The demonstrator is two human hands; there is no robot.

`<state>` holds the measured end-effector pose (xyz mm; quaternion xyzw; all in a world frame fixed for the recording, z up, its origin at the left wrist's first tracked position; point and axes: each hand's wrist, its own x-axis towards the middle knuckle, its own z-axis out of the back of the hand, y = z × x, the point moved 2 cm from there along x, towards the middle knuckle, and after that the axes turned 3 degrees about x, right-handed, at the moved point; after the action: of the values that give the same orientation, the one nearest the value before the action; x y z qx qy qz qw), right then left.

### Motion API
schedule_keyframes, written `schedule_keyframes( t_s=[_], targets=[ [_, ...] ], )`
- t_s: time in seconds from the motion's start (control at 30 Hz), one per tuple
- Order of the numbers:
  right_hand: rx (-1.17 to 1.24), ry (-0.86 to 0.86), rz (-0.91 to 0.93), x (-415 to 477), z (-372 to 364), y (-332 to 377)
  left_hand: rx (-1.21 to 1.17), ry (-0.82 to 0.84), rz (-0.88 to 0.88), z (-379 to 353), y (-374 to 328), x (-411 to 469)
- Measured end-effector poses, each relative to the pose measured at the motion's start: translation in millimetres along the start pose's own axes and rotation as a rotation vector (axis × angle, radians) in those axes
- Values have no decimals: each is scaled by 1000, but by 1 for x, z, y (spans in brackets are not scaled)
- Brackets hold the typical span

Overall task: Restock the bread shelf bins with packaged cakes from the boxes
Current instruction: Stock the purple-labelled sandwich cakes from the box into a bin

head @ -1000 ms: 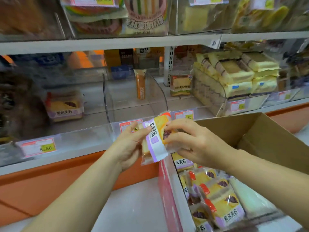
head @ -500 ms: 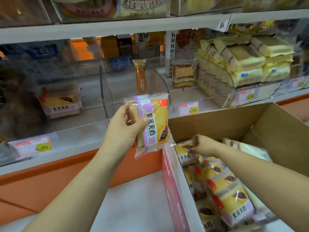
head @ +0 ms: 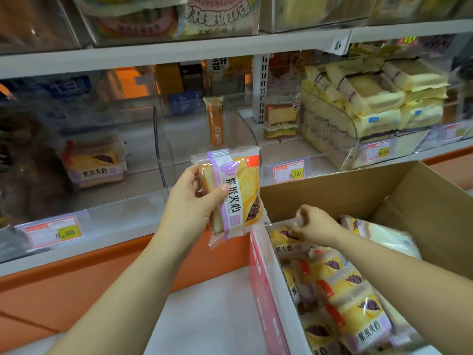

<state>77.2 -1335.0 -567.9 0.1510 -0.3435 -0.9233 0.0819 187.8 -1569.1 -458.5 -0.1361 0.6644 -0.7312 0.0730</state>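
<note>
I held one purple-rice cake packet (head: 231, 193) upright in my left hand (head: 188, 203), thumb across its front and the other fingers curled behind it. It hung in the air before the shelf's clear bins, just left of the cardboard box (head: 358, 190). My right hand (head: 316, 225) was down inside that box, its fingers (head: 303, 213) pinching the top edge of a second packet (head: 284, 242), with more of the same packed below. The held packet covered part of the bin front beside the 8.80 price tag (head: 289, 171). Behind it rose a clear divider (head: 161, 149) and a slim orange packet (head: 216, 121) standing on end. One matching cake (head: 94, 162) lay alone in the left bin, and pale yellow packets (head: 371, 103) were heaped to the right.
</note>
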Motion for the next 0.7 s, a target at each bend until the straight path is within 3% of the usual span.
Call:
schedule_keyframes(
  t_s=[0.17, 0.4, 0.5, 0.6, 0.7],
  targets=[
    [-124, -295, 158, -37, 60, 31, -79, -49, -11, 3, -6, -4],
    [394, -652, 410, -103, 123, 102, -194, -124, -58, 10, -17, -12],
    [670, -633, 498, -121, 113, 132, -266, -158, -55, 13, -21, -18],
    [931, -450, 485, -122, 85, 157, -373, -171, -33, 18, -27, -22],
    [916, -348, 426, -120, 50, 174, -458, -201, -26, 28, -32, -28]
  ],
)
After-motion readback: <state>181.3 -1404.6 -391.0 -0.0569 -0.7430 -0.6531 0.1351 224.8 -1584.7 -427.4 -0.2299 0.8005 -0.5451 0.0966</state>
